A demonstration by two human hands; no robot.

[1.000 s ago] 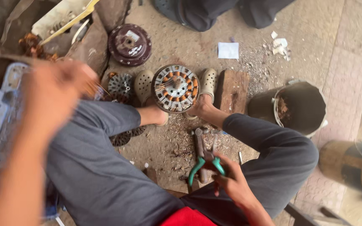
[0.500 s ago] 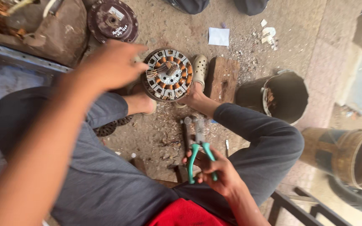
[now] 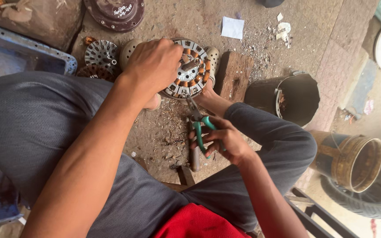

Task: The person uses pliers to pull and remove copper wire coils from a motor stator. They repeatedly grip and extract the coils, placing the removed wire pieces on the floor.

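A round motor stator with copper windings lies on the ground between my feet. My left hand rests on its left side, fingers closed over the rim. My right hand grips green-handled pliers, whose jaws point up toward the stator's lower edge. A tool with a brown handle lies on the ground just below the pliers.
A wooden block stands right of the stator, a dark bucket beyond it. A brown fan cover and a smaller stator lie at upper left. A blue tray is at left, a rusty yellow bucket at right.
My left hand has come down from the upper left onto the stator. My right hand has lifted the pliers toward the stator. The camera has tilted closer.
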